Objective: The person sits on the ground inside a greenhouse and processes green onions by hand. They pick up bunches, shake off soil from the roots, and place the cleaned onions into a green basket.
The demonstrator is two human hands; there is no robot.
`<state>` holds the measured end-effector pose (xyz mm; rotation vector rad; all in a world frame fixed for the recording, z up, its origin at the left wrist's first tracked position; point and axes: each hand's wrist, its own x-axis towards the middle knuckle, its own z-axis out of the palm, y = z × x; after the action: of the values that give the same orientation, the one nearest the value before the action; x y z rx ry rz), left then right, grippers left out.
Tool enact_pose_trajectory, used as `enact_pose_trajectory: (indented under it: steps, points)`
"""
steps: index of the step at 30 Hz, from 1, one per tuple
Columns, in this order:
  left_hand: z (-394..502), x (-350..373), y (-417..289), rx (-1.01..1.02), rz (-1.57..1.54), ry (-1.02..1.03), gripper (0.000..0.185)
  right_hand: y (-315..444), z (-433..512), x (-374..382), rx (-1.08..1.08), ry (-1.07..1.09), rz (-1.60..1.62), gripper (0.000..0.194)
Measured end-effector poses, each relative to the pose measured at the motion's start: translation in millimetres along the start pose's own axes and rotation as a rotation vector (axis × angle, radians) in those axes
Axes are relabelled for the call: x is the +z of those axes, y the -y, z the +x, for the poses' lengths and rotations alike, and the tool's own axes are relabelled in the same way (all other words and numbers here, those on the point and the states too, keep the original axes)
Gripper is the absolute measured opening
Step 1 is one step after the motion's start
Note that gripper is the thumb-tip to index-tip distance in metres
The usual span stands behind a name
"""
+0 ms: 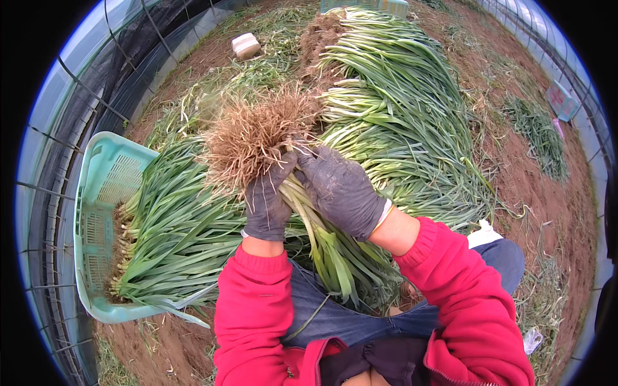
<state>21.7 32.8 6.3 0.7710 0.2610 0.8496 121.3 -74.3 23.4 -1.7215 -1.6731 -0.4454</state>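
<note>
My left hand (269,200), in a dark, soiled glove, grips a bundle of leafy green allium plants (309,212) just below their roots. The gloved right hand (338,188) closes on the same bundle from the other side, its fingertips at the root end. A thick mass of brown, dry roots (260,132) fans out above both hands. The pale stems run down between my hands, and the green leaves hang over my lap. My fingertips are partly hidden by roots and stems.
A turquoise plastic crate (116,159) on the left holds similar plants, roots against its far-left side. A long pile of the plants (400,96) lies ahead to the right. Beyond are a white block (246,46), another crate (393,6) and a box (563,100) by the plastic-sheet wall.
</note>
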Motion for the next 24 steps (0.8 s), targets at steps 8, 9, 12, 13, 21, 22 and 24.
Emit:
enact_pose_trajectory:
  steps: [8,9,12,13,21,22,24]
  points:
    - [2.8,-23.4,19.0,0.144,0.436,0.081,0.045,-14.9,-6.9,7.5,0.416,0.348,0.851,0.102]
    - [5.4,-26.7,22.5,0.243,0.641,0.121,0.047,-14.8,-8.2,10.9,0.531,0.399,1.187,0.107]
    - [7.8,-34.2,27.6,0.376,1.044,0.172,0.040,-23.3,-7.9,14.9,0.412,0.417,1.194,0.079]
    - [6.6,-34.4,29.2,0.472,1.374,0.218,0.044,-27.2,-6.2,14.2,0.380,0.514,1.140,0.071]
    - [-16.8,-2.6,18.3,-0.078,0.328,0.200,0.067,-50.7,-10.1,4.1,0.619,0.945,1.374,0.047]
    - [-15.4,2.3,14.9,-0.178,0.237,0.262,0.060,-51.4,-19.7,10.4,0.532,0.724,1.656,0.065]
    - [-26.4,11.1,13.3,-0.104,0.318,0.051,0.051,-55.7,-50.6,24.0,0.656,0.851,1.986,0.077]
